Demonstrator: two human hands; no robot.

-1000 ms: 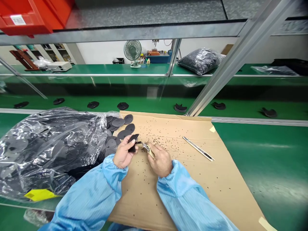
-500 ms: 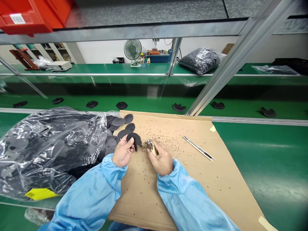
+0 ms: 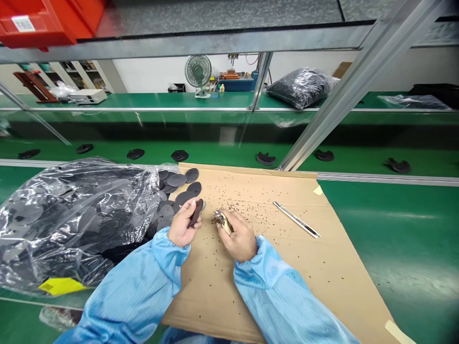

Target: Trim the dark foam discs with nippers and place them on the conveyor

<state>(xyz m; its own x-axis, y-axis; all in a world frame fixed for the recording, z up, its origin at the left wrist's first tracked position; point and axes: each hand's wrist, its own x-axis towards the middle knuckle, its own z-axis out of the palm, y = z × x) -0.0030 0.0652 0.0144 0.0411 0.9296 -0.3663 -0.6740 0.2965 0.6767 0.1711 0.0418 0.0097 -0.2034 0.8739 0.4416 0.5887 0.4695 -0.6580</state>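
Black part pinched tilted in left hand; right hand, back up, grips cream-handled tool.

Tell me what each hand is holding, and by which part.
Left hand: a black part, held by its near side between thumb and fingers. Right hand: pliers, held by the cream handles.

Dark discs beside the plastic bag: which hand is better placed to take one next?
Probably the left hand: it is nearer the dark discs, though it holds a black part; the right hand grips cream-handled pliers.
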